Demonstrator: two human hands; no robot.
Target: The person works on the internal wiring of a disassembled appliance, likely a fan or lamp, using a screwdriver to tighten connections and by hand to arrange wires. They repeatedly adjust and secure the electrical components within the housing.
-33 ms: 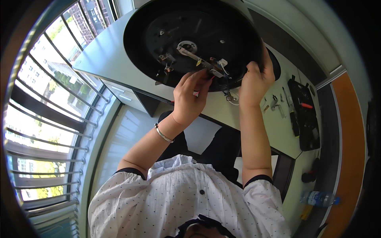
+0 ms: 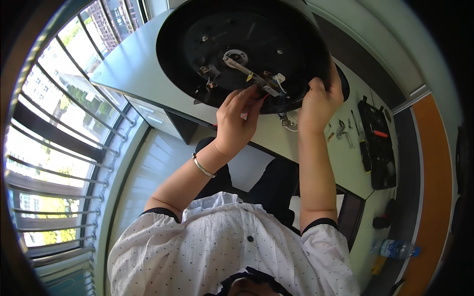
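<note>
A large round black appliance shell is tilted up over the table, its hollow inside facing me. Across it runs a narrow metal strip, with a white connector and wires at its lower end. My left hand is at that end, thumb and fingers pinched together; a bit of red shows there, but what they hold is hidden. My right hand grips the shell's right rim, thumb inside. Below the rim, between my hands, dangles a small metal part with a white wire.
On the table at right lie small metal pieces, a screwdriver and an open black tool case. A water bottle lies farther down. Another dark rounded part sits behind the shell. Barred windows line the left.
The view has shifted very slightly. Both hands keep their places on the shell.
</note>
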